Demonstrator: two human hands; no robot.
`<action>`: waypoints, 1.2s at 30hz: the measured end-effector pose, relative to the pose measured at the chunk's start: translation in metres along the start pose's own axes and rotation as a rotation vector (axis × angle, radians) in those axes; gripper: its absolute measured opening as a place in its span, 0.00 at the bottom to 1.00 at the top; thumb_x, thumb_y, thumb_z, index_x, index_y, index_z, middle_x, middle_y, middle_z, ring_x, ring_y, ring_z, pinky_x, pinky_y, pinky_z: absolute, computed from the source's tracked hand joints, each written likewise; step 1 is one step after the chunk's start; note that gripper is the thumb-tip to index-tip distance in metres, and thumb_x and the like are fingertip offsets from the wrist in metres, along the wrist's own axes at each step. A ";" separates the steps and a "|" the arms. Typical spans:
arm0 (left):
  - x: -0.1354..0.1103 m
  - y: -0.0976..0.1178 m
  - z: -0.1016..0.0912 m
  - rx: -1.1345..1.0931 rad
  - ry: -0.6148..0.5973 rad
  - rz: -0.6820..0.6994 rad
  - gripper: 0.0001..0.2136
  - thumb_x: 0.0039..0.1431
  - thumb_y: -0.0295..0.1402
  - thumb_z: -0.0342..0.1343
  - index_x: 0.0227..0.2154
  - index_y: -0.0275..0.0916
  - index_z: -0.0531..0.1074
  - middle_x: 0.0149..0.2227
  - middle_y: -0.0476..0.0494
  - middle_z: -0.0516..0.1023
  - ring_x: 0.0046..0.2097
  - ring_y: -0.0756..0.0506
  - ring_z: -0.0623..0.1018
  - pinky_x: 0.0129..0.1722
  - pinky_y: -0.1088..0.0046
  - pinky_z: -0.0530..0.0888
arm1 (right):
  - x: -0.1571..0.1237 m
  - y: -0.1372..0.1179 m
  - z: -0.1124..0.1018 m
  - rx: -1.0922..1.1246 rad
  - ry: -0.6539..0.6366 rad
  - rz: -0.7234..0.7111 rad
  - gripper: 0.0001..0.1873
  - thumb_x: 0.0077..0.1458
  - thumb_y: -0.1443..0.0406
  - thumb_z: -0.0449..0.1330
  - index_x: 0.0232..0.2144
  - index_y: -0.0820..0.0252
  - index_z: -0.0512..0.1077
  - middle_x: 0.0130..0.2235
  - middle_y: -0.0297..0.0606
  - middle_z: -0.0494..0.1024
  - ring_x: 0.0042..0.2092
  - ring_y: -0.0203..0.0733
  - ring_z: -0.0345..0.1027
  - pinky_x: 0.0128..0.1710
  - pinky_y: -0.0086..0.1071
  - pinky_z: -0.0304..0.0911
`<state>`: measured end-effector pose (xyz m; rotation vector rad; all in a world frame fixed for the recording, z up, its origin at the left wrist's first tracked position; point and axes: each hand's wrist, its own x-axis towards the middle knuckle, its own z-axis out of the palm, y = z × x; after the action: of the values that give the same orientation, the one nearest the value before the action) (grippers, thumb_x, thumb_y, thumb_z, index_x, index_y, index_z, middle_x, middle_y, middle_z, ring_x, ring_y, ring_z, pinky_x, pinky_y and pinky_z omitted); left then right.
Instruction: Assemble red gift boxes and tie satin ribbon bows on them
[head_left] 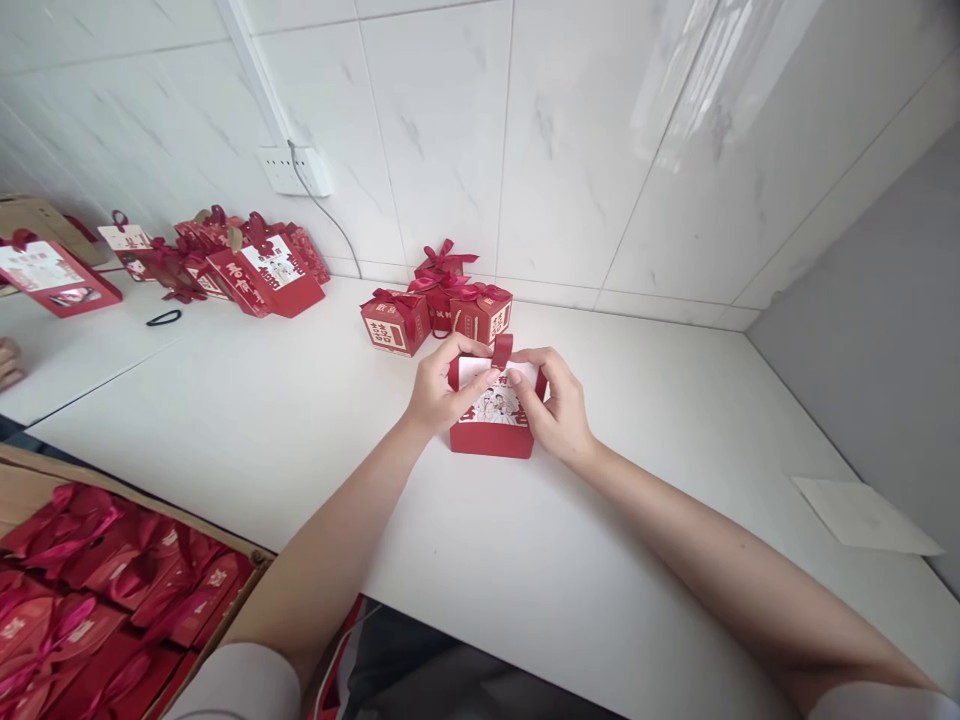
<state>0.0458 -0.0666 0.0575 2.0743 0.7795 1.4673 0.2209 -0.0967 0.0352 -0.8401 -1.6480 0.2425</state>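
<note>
A red gift box (491, 440) with a white printed front stands on the white table before me. My left hand (448, 385) grips its upper left side, thumb on the white face and fingers behind the top edge. On the upper right, my right hand (551, 400) holds it the same way, its thumb pressed on the front. Between the two hands a dark red ribbon loop (502, 348) rises from the box's top. Just beyond the box sit several small red boxes with bows, among them a hexagonal-looking one (395, 325) on the left.
An open carton (259, 565) full of red ribboned boxes stands at lower left. More red gift bags (289, 285) lean near the wall, by a socket (294, 170) with a cable. A black loop (163, 317), another person's hand (9, 362) and a paper sheet (866, 515) also show.
</note>
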 end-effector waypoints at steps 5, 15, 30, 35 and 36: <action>-0.001 -0.001 0.005 -0.002 0.059 -0.093 0.12 0.51 0.35 0.66 0.37 0.39 0.73 0.37 0.46 0.78 0.39 0.46 0.78 0.39 0.71 0.74 | 0.001 -0.002 0.000 -0.007 -0.003 0.012 0.06 0.64 0.60 0.55 0.42 0.54 0.68 0.40 0.38 0.75 0.42 0.45 0.70 0.42 0.41 0.65; 0.002 0.002 -0.004 0.063 -0.046 -0.065 0.08 0.55 0.36 0.63 0.35 0.38 0.76 0.34 0.46 0.80 0.36 0.45 0.79 0.35 0.72 0.74 | 0.016 -0.009 -0.014 0.149 -0.177 0.223 0.12 0.59 0.55 0.62 0.38 0.57 0.71 0.40 0.36 0.78 0.39 0.42 0.72 0.39 0.35 0.67; 0.005 0.007 -0.009 0.047 -0.140 -0.044 0.09 0.59 0.39 0.59 0.34 0.38 0.76 0.33 0.46 0.80 0.35 0.46 0.78 0.34 0.72 0.73 | 0.021 -0.009 -0.018 -0.101 -0.228 0.014 0.06 0.63 0.59 0.57 0.36 0.54 0.68 0.37 0.36 0.76 0.42 0.46 0.69 0.58 0.51 0.55; 0.006 0.006 -0.014 0.013 -0.196 -0.080 0.10 0.60 0.40 0.58 0.34 0.38 0.76 0.33 0.45 0.79 0.35 0.45 0.78 0.33 0.72 0.73 | 0.022 -0.010 -0.020 0.048 -0.277 0.141 0.08 0.62 0.57 0.59 0.35 0.55 0.71 0.36 0.32 0.78 0.37 0.42 0.72 0.62 0.55 0.49; 0.006 0.006 -0.015 0.004 -0.215 -0.086 0.10 0.60 0.40 0.58 0.34 0.38 0.76 0.34 0.44 0.79 0.36 0.45 0.79 0.34 0.71 0.74 | 0.022 -0.011 -0.019 0.100 -0.267 0.192 0.10 0.60 0.55 0.60 0.34 0.55 0.71 0.35 0.32 0.78 0.36 0.41 0.72 0.59 0.53 0.56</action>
<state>0.0342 -0.0657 0.0702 2.1302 0.7758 1.1747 0.2337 -0.0957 0.0633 -0.9207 -1.7851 0.5878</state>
